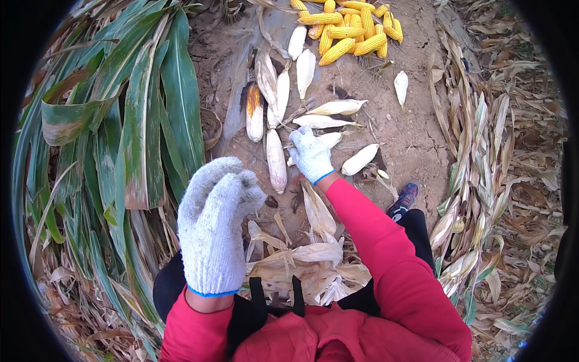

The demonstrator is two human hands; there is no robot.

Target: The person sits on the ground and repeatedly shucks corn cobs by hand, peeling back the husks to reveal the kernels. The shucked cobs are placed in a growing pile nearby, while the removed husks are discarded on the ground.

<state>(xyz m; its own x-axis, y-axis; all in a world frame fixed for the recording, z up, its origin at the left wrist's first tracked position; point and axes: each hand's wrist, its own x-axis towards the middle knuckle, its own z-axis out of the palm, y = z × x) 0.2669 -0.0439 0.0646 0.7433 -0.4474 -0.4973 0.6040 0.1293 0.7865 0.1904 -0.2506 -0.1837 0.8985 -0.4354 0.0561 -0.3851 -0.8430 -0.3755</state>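
Note:
My left hand [215, 226], in a white knitted glove with a blue cuff, is raised before my lap. Its fingers are loosely curled, and nothing shows in them. Farther forward, my right hand [312, 154], gloved alike, reaches down among ears of corn on the soil. It covers part of a pale-husked ear [331, 139]; whether the fingers grip it is hidden. Just beyond that hand lie two more husked ears [323, 121] [339, 107]. To its left is a long husked ear [276, 160], and to its right another [360, 159].
Husked yellow cobs [346, 32] are heaped at the far end. A partly bared ear [253, 111] lies at left. Green corn leaves [144, 122] crowd the left side; dry stalks [475, 172] line the right. Loose husks [312, 258] lie before my lap, and a shoe [407, 195] is at right.

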